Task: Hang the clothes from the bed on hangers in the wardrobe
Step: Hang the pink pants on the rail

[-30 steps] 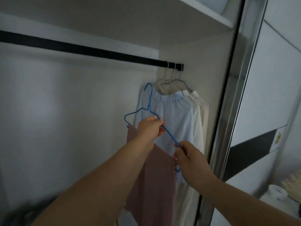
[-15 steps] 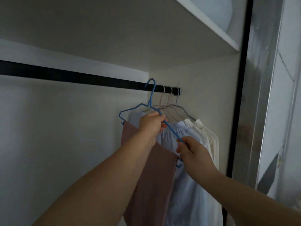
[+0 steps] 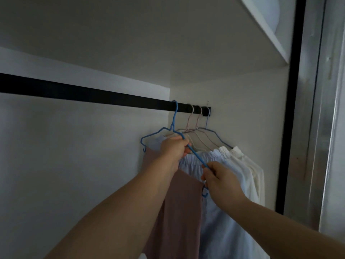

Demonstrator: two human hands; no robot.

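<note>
Head cam: left hand and right hand both grip the blue hanger, hooked over the black rail, pink garment hanging

Dim, flat light throughout. Pale interior walls, unmarked. White shelf overhead, well above finger level. Dark vertical frame edge to the right of the fingers; brushed metallic door panel beyond it.

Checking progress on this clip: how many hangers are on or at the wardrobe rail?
4. The blue hanger with the pink garment, hooked over the rail and gripped by both hands; right of it two pale hangers and another blue one. More could be hidden behind.
</note>
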